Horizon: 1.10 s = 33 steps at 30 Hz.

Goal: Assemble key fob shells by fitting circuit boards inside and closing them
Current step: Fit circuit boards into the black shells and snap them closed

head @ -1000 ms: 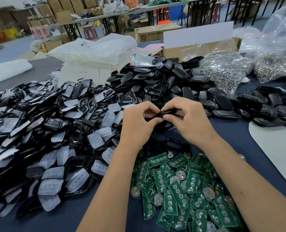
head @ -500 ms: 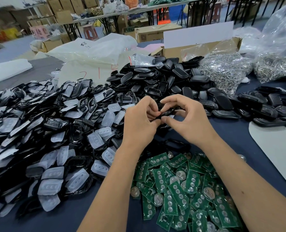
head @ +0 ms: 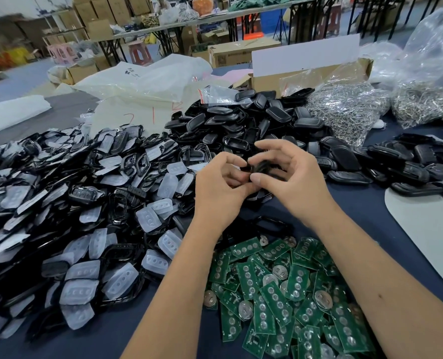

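Both hands meet above the middle of the desk (head: 365, 218), working one black key fob shell (head: 260, 167) between them. The left hand (head: 221, 189) has its fingers curled in around the near end of the shell, thumb and forefinger pinching it. The right hand (head: 290, 177) holds the other end with its thumb pressed against the shell's near edge and its fingers arched over the top, the forefinger lifted and spread rather than clamped down. The shell is blurred and partly hidden by the fingers, so I cannot tell whether a board already sits inside it or whether the two halves are fully shut.

Judging by the grip, the step in hand looks like pressing the shell closed, squeezing round its edge until the halves snap together. The next move would call for firm, even pressure along the seam, with the halves kept lined up so nothing pinches.

The supplies lie all round the hands. A heap of green circuit boards (head: 287, 294) sits at the near edge of the desk, just under the wrists. A wide spread of front shells with clear button pads (head: 85, 229) covers the left side. A pile of black back shells (head: 254, 120) rises towards the far edge, and more black shells (head: 409, 167) lie to the right. Bags of metal rings (head: 350, 107) stand at the far right.
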Each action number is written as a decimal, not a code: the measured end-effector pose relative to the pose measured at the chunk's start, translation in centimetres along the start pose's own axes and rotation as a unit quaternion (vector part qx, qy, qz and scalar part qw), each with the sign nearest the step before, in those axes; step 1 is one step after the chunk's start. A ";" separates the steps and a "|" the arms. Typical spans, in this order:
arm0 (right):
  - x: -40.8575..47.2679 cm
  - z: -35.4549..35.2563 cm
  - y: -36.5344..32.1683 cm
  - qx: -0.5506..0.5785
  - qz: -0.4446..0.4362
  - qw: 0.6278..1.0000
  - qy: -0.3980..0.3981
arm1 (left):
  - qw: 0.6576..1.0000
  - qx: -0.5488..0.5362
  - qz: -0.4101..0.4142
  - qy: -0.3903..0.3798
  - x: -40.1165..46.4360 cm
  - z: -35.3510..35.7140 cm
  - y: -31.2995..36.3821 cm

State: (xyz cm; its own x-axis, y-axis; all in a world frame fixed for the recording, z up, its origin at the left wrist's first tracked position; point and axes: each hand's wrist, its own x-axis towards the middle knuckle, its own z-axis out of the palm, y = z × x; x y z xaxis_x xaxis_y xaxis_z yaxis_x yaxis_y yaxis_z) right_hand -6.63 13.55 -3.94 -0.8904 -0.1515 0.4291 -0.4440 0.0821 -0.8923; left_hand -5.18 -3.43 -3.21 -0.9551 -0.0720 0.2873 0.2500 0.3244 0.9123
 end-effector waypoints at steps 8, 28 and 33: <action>-0.1 0.7 0.1 0.067 0.128 0.989 0.045 | 0.926 -0.350 -0.141 -0.015 0.1 -0.2 0.6; -0.2 1.1 -1.1 0.189 0.185 0.963 0.045 | 0.915 -0.365 -0.165 -0.050 -0.1 0.1 0.6; -0.3 1.1 -1.3 0.160 0.160 0.972 0.071 | 0.911 -0.367 -0.183 -0.026 -0.2 0.6 0.8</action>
State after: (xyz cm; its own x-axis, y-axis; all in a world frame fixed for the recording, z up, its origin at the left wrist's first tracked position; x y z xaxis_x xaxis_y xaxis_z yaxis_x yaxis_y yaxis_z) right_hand -5.70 12.38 -3.09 -0.9925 -0.0304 0.1180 -0.1090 -0.2116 -0.9712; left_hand -4.91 -2.58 -2.75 -0.9973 0.0032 -0.0727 -0.0670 -0.4327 0.8990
